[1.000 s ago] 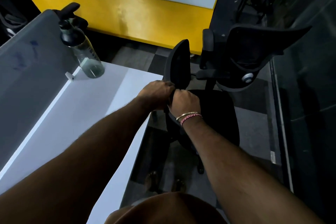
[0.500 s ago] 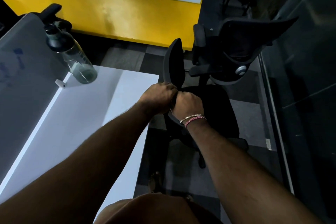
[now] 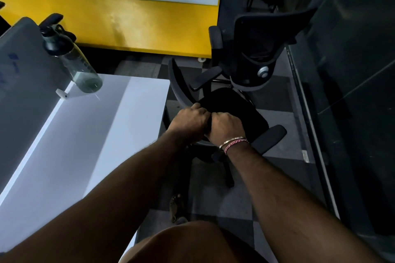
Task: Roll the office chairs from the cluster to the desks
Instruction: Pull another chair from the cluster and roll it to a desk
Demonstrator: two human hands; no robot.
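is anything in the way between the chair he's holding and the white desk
Nothing visible. Both hands, left hand and right hand, grip the black office chair, right beside the white desk edge. A second chair stands behind it.

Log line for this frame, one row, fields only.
left hand: grips chair | right hand: grips chair | chair: beside white desk corner | second chair: behind it | bottle: on desk

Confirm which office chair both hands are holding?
The near office chair beside the white desk: left hand and right hand grip it. The far chair, by the yellow wall, is untouched.
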